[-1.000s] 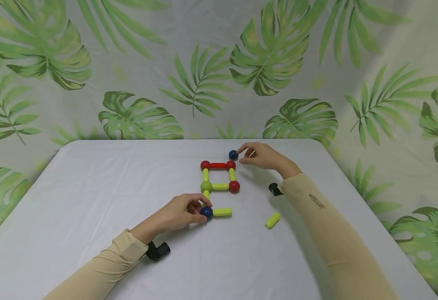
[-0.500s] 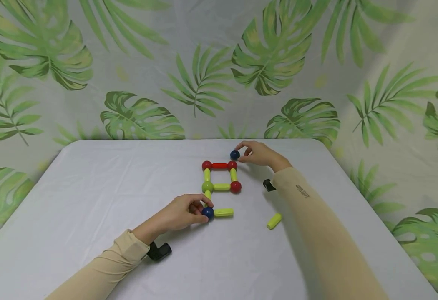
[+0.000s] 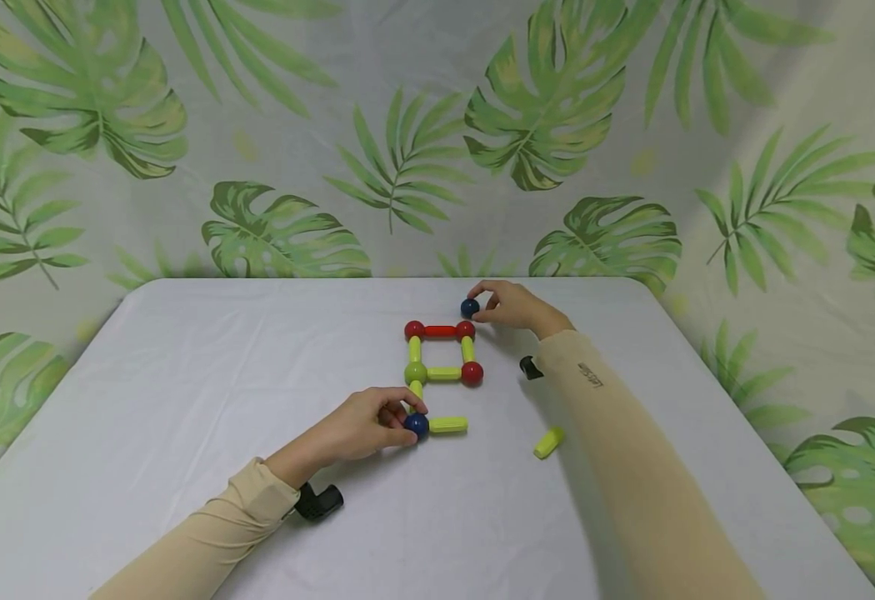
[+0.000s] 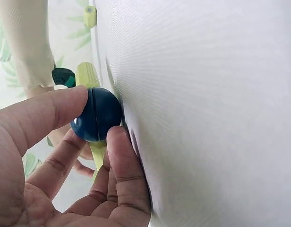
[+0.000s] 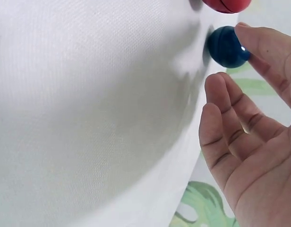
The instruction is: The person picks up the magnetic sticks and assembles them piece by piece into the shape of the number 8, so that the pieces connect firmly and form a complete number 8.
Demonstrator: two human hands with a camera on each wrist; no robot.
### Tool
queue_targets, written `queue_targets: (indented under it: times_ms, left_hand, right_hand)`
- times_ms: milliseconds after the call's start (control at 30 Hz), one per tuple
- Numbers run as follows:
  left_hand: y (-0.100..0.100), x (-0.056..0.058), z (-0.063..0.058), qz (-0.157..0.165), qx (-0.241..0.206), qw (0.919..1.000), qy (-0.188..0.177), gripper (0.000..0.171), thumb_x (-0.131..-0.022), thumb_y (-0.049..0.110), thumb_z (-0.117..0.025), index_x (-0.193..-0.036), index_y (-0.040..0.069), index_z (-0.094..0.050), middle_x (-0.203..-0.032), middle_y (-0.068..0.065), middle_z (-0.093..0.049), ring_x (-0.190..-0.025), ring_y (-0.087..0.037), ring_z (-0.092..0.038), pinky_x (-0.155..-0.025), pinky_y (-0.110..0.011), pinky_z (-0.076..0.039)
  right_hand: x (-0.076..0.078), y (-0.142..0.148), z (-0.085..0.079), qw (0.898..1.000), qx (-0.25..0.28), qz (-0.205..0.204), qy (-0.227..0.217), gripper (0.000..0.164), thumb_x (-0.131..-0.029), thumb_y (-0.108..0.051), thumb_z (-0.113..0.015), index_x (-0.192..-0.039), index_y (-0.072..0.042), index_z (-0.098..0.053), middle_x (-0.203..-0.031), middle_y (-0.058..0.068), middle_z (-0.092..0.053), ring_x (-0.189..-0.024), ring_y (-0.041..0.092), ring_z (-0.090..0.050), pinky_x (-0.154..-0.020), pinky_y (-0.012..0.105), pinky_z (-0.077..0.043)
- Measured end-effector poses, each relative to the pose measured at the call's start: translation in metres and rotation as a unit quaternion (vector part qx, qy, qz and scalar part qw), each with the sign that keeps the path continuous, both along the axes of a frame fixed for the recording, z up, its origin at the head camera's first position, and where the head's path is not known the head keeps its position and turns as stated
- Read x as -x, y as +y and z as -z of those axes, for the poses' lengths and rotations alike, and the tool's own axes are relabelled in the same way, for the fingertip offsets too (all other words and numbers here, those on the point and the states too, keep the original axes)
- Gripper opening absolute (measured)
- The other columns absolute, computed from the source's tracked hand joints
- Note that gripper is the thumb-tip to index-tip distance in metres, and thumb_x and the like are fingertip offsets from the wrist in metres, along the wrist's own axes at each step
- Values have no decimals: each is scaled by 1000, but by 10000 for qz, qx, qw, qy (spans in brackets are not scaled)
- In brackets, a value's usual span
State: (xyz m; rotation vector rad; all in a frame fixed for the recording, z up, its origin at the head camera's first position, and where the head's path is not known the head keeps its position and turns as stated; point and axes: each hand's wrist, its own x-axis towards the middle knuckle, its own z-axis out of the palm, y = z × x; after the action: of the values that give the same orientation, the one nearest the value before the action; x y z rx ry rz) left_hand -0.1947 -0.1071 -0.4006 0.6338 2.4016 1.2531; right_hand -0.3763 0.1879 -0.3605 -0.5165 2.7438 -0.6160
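My left hand grips a blue ball at the near corner of a frame of balls and rods. In the left wrist view, thumb and fingers close round that ball. A yellow-green rod runs right from it; another, partly hidden by the fingers, leads back to a green ball. Beyond, red balls, yellow-green rods and a red rod form a square. Behind its far right corner, my right hand pinches a second blue ball between thumb and finger.
A loose yellow-green rod lies on the white-covered table, right of the frame. Black wrist devices sit under both sleeves. A leaf-patterned curtain hangs behind the table.
My right hand has moved slightly left and closed its thumb and finger onto the far blue ball. The left hand stays on its ball.
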Motion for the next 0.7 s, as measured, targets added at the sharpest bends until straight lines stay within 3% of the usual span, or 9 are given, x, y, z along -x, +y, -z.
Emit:
queue_targets:
  times_ms: [433,700]
  left_hand:
    - [1,0,0,-19,12,10000,3,30,-96,15,-82,-124,15,-73,-99,-4,-67,-85,-14,-61,-71,-26,-50]
    - [0,1,0,-17,12,10000,4,31,-95,15,-83,-124,15,-72,-100,-4,-66,-85,-14,-61,-71,-26,-50]
  right_hand:
    - [8,-2,6,9993,28,308,-206,38,-102,-26,-74,-136,-12,-62,-129,22,-69,-107,32,-66,-97,45,-54]
    - [10,-6,8,9996,-19,295,-23,39,-101,-26,-75,-131,-4,-63,-128,20,-68,-111,32,-64,-100,44,-54]
